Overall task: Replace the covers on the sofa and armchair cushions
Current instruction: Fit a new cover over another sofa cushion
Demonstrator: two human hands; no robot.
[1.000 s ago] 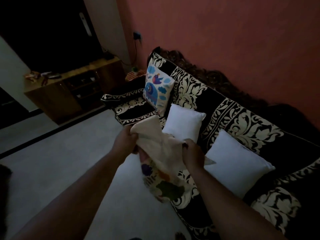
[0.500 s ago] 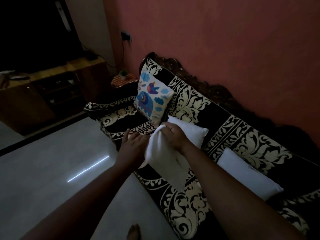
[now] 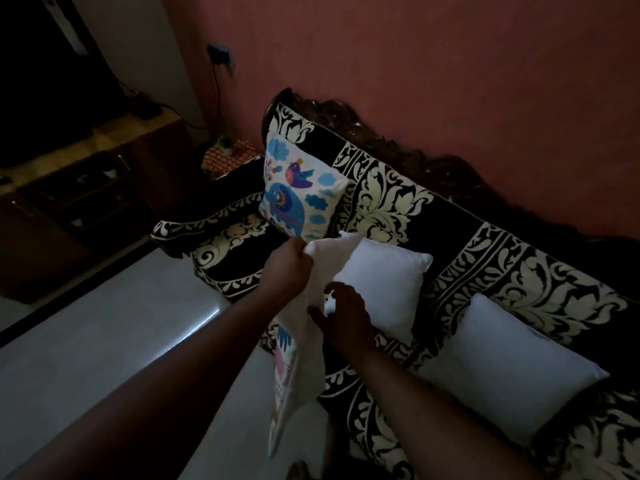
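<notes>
A cream cushion cover with a coloured print hangs in front of the sofa. My left hand is closed on its top corner. My right hand touches the cover's edge lower down, fingers spread; a small white tag shows by the fingers. Behind them a bare white cushion leans on the sofa back. A second bare white cushion lies further right. A cushion with an elephant and bird cover stands at the sofa's left end.
The sofa has a black and cream patterned throw and stands along a red wall. A dark wooden cabinet stands at the far left. A small table with a plant sits beside the sofa arm. Pale floor lies in front.
The view swung left and back. The cover, bunched between both hands a second ago, now hangs long from my left hand. My right hand dropped from its top to its edge.
</notes>
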